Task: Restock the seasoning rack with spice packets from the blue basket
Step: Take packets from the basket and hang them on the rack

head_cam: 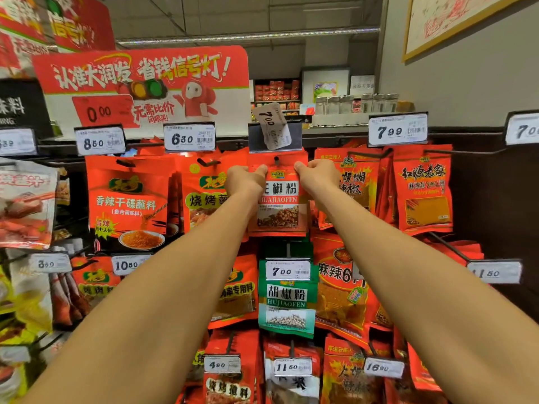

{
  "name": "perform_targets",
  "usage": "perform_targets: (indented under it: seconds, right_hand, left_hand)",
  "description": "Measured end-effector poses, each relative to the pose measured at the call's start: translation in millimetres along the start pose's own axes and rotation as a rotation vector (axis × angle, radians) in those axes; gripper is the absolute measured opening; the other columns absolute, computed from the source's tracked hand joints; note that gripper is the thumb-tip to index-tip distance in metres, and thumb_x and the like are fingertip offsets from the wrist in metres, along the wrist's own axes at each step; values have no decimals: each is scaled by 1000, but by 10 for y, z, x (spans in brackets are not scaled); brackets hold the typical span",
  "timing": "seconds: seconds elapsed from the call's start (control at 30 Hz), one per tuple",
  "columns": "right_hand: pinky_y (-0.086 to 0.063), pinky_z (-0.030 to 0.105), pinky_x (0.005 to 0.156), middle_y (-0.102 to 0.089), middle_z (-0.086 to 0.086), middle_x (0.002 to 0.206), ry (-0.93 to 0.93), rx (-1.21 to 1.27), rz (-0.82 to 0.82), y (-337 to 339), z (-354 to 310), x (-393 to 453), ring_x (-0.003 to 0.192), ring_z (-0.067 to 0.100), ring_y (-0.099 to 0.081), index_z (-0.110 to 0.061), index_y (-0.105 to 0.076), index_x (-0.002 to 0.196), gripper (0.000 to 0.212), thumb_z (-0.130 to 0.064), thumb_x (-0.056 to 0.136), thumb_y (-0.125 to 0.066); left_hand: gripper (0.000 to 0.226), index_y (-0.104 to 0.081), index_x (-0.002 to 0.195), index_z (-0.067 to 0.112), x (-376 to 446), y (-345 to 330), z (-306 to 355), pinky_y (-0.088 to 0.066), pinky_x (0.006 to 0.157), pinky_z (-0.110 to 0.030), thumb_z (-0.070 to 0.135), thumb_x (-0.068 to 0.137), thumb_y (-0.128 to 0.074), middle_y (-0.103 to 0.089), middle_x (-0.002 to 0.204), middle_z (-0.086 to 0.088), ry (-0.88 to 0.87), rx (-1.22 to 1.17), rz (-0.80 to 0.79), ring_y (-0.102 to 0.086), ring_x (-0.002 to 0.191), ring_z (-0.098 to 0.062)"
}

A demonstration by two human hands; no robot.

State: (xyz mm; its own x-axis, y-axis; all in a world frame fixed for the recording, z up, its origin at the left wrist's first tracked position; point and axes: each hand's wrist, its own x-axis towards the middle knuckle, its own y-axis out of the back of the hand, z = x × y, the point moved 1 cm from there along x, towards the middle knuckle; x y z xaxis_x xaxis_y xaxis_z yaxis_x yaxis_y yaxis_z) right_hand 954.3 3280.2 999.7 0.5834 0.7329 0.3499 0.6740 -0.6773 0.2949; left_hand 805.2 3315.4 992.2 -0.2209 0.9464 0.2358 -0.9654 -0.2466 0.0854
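Note:
A red spice packet (279,205) marked HUAJIAOFEN hangs at the top middle of the seasoning rack (332,139), its hole on a black hook under a flipped-up price tag (272,130). My left hand (244,179) pinches the packet's top left corner. My right hand (315,174) pinches its top right corner. More red packets sit behind it on the same hook. The blue basket is out of view.
Rows of hanging packets fill the rack: red packets left (128,199) and right (423,188), green pepper packets (287,304) just below. Price tags (397,130) stick out on hook ends. A red promotional sign (145,83) stands above; a wall is at right.

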Motion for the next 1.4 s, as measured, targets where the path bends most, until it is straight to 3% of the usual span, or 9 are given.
perform_targets:
  seconds: [0.1,0.27,0.4,0.53,0.67,0.9,1.27,1.33,1.4]
  right_hand:
    - [-58,48,90,-73,9,112,-86,38,-65,0,-52,56,103,31,-69,-14,-70,108,31,-40,92,-70]
    - [-62,48,83,-76,6,95,-101,148,-131,75,55,-56,87,25,-74,-14,-69,101,18,-30,98,-62]
    - [-60,44,84,-74,-3,97,16,79,-12,298,191,-395,93,18,-70,-21,-73,104,19,-31,98,-58]
    - [-55,24,52,-75,3,78,4,369,-99,621,228,-851,64,15,-70,-14,-71,93,14,-17,98,-58]
    - [-45,19,39,-66,6,60,-38,506,-230,793,412,-1371,44,16,-60,-7,-65,88,16,-9,99,-54]
    - [-49,23,40,-66,13,62,-316,371,-328,397,1662,-2288,44,19,-63,-5,-64,82,21,-6,100,-53]
    - [-49,23,41,-65,0,51,-933,5,-417,-108,4335,-4071,40,13,-60,-10,-62,75,27,-8,101,-52]
    - [-56,31,52,-64,2,53,-1040,-87,-442,-194,4993,-4477,45,15,-61,-12,-61,70,31,-5,98,-54]
    - [-60,53,75,-65,15,72,-1133,-184,-499,-281,5629,-4892,68,25,-65,-14,-62,71,27,-7,97,-59]
  left_hand:
    - [47,-63,108,7,25,-6,65,-48,72,-32,45,85,-77,-69,112,-12,26,48,12,-63,84,-27]
    - [37,-62,96,11,-85,82,-27,-55,78,-38,46,89,-72,-69,97,-4,4,-12,-72,-68,95,-28]
    - [25,-69,109,20,-322,390,-96,-55,86,-38,38,93,-67,-68,101,2,-129,18,-63,-66,96,-24]
    - [16,-73,76,25,-633,857,-134,-52,58,-38,26,89,-64,-72,81,-5,-158,-179,-195,-65,68,-23]
    - [15,-74,83,17,-970,1224,-446,-59,58,-27,23,89,-62,-77,79,-10,-119,-240,-376,-71,63,-19]
    - [27,-76,82,18,-1561,1359,-1837,-57,61,-25,17,101,-56,-76,79,-7,271,-196,-506,-69,63,-16]
    - [17,-66,90,17,-2897,1449,-4677,-48,62,-26,15,99,-52,-69,74,-1,1012,57,-408,-60,62,-14]
    - [20,-67,83,17,-3280,1509,-5275,-47,57,-22,12,97,-54,-68,63,2,1137,143,-388,-59,57,-13]
    - [18,-66,79,15,-3675,1619,-5853,-47,54,-21,11,95,-59,-67,63,0,1255,198,-361,-58,55,-14]
